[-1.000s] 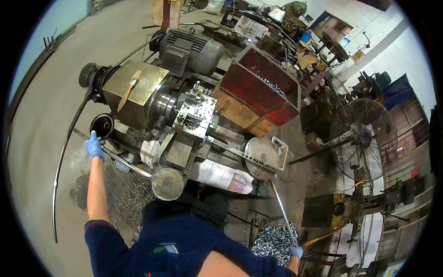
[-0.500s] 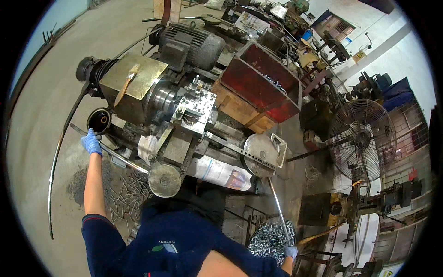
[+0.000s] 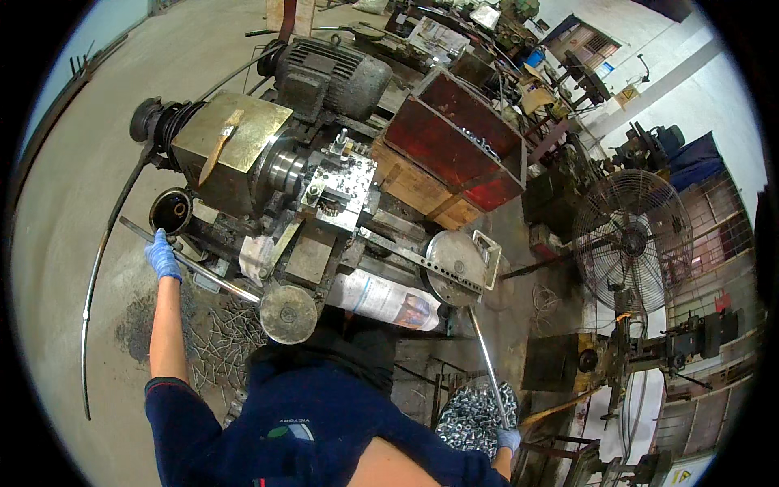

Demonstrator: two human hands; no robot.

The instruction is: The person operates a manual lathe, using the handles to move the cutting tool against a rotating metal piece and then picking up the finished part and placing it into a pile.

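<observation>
My left hand, in a blue glove, grips a long steel lever bar that runs from the machine's left side toward a round handwheel. My right hand, also blue-gloved, holds the lower end of a thin metal rod that rises to a round metal disc on the machine's right. Between the two hands stands an old lathe-like machine with a brass-coloured housing and a chuck.
A grey electric motor sits behind the machine. A red bin stands at its right. A container of small shiny metal parts lies near my right hand. Metal swarf covers the floor below. A pedestal fan stands right.
My left hand has stayed closed on the lever bar, shifting slightly with it. My right hand keeps its grip on the thin rod. The view has drifted a little.
</observation>
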